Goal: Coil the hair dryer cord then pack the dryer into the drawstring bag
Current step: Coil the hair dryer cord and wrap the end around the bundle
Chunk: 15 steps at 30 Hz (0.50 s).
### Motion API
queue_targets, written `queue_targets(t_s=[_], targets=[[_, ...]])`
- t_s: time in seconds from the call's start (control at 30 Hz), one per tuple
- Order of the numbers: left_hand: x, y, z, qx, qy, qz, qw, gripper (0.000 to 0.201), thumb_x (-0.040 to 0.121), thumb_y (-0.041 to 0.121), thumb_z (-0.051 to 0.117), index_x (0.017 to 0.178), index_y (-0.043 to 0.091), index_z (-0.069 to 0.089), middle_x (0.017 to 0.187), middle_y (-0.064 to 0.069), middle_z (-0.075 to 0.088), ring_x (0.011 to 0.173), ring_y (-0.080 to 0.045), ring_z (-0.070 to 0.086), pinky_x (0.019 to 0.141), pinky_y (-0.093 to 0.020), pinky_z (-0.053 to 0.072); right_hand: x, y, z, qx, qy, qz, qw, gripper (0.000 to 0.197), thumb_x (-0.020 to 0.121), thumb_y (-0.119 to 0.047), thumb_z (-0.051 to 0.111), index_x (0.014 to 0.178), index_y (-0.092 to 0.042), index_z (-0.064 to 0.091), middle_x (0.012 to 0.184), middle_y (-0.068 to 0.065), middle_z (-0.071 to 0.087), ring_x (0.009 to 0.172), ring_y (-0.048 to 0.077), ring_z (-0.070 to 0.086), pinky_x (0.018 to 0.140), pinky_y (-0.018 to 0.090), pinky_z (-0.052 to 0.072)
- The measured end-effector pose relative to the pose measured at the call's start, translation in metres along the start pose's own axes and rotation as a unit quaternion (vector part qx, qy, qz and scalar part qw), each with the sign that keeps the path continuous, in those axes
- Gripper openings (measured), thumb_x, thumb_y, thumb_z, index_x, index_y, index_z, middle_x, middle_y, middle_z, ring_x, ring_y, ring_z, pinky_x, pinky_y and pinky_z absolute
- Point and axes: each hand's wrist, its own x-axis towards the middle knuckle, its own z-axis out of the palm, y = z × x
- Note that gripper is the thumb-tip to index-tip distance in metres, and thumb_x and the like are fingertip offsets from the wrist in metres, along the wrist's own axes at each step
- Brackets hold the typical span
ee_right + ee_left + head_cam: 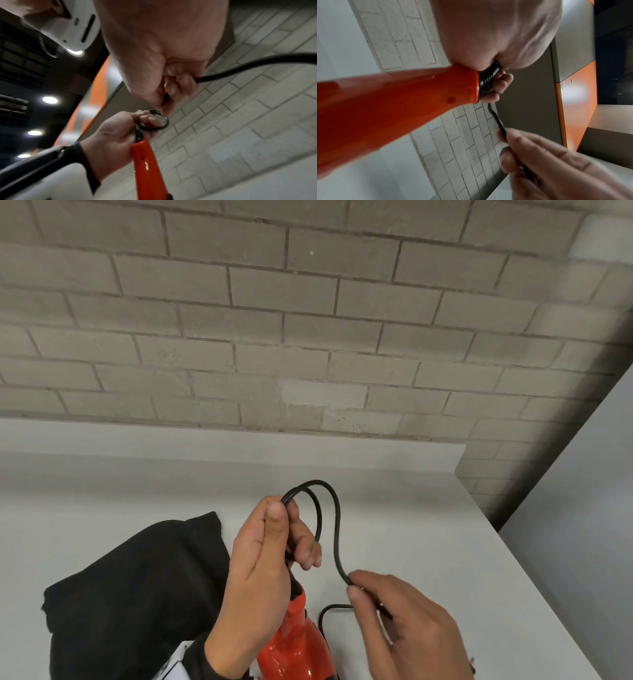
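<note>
A red hair dryer (294,642) hangs near the bottom middle of the head view, handle end up, with its black cord (337,529) coming out of the top. My left hand (270,546) grips the cord just above the handle (402,102) and holds a small loop of it. From that loop the cord arcs right and down to my right hand (383,597), which pinches it between thumb and fingers (180,81). More cord (329,611) loops on the table below. A black drawstring bag (130,587) lies crumpled on the table, left of the dryer.
The white table (428,525) meets a grey brick wall (308,320) at the back. Its right edge runs diagonally down to the lower right. A small white item (171,669) shows under my left wrist.
</note>
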Motion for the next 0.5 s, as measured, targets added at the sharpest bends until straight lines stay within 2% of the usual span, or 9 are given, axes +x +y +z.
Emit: queue_targets(t_s=[0.1, 0.17, 0.23, 0.33, 0.37, 0.4, 0.43, 0.5], targets=[[-0.002, -0.001, 0.002, 0.025, -0.012, 0.018, 0.999, 0.037, 0.095, 0.046, 0.036, 0.086, 0.016, 0.054, 0.056, -0.005, 0.059, 0.056, -0.020, 0.058, 0.063, -0.032, 0.053, 0.003, -0.019, -0.003, -0.077, -0.069, 0.000, 0.995, 0.019, 0.083, -0.038, 0.051, 0.080, -0.036, 0.069, 0.065, -0.017, 0.065, 0.054, 0.002, 0.061, 0.046, 0.019, 0.048], [-0.003, -0.001, 0.002, 0.037, -0.014, 0.021, 0.999, 0.036, 0.095, 0.046, 0.035, 0.086, 0.017, 0.055, 0.060, -0.008, 0.064, 0.060, -0.022, 0.062, 0.067, -0.032, 0.054, 0.007, -0.023, -0.002, -0.122, -0.097, 0.000, 0.988, 0.025, 0.086, -0.041, 0.044, 0.076, -0.037, 0.067, 0.060, -0.017, 0.063, 0.049, 0.004, 0.059, 0.039, 0.016, 0.046], [-0.005, 0.000, 0.002, 0.045, -0.013, 0.018, 0.999, 0.036, 0.098, 0.041, 0.032, 0.088, 0.014, 0.053, 0.063, -0.012, 0.067, 0.065, -0.026, 0.066, 0.072, -0.036, 0.055, 0.012, -0.025, -0.002, -0.160, -0.103, -0.012, 0.982, 0.043, 0.096, -0.042, 0.030, 0.072, -0.036, 0.065, 0.057, -0.016, 0.061, 0.046, 0.006, 0.058, 0.036, 0.016, 0.045], [-0.007, 0.002, 0.002, 0.069, -0.025, 0.019, 0.997, 0.035, 0.097, 0.043, 0.032, 0.091, 0.015, 0.051, 0.068, -0.014, 0.071, 0.073, -0.031, 0.068, 0.078, -0.044, 0.053, 0.019, -0.027, -0.005, -0.192, -0.103, -0.065, 0.974, 0.056, 0.100, -0.038, 0.018, 0.069, -0.034, 0.064, 0.055, -0.015, 0.059, 0.045, 0.008, 0.056, 0.033, 0.017, 0.041], [-0.008, 0.002, 0.003, 0.078, -0.031, 0.022, 0.996, 0.035, 0.095, 0.045, 0.032, 0.090, 0.017, 0.052, 0.069, -0.013, 0.071, 0.073, -0.031, 0.068, 0.078, -0.043, 0.053, 0.022, -0.027, -0.007, -0.194, -0.106, -0.084, 0.972, 0.056, 0.100, -0.037, 0.018, 0.069, -0.033, 0.064, 0.055, -0.015, 0.058, 0.045, 0.008, 0.055, 0.032, 0.016, 0.039], [-0.008, 0.002, 0.002, 0.086, -0.037, 0.024, 0.995, 0.035, 0.094, 0.046, 0.032, 0.090, 0.018, 0.052, 0.068, -0.012, 0.071, 0.072, -0.029, 0.067, 0.077, -0.039, 0.053, 0.025, -0.028, -0.010, -0.185, -0.109, -0.105, 0.971, 0.049, 0.099, -0.036, 0.027, 0.069, -0.032, 0.065, 0.056, -0.014, 0.057, 0.046, 0.009, 0.054, 0.032, 0.016, 0.038], [-0.009, 0.001, 0.002, 0.095, -0.044, 0.026, 0.994, 0.035, 0.094, 0.046, 0.032, 0.091, 0.017, 0.052, 0.067, -0.011, 0.070, 0.070, -0.025, 0.066, 0.074, -0.032, 0.052, 0.028, -0.028, -0.012, -0.173, -0.110, -0.125, 0.971, 0.036, 0.093, -0.034, 0.038, 0.070, -0.030, 0.066, 0.056, -0.012, 0.056, 0.047, 0.011, 0.053, 0.032, 0.017, 0.037], [-0.009, 0.001, 0.002, 0.099, -0.056, 0.024, 0.993, 0.036, 0.098, 0.042, 0.032, 0.091, 0.013, 0.051, 0.064, -0.008, 0.067, 0.063, -0.016, 0.062, 0.068, -0.020, 0.048, 0.033, -0.027, -0.017, -0.148, -0.107, -0.151, 0.971, 0.022, 0.084, -0.031, 0.049, 0.073, -0.027, 0.067, 0.058, -0.010, 0.055, 0.049, 0.014, 0.051, 0.033, 0.020, 0.038]])
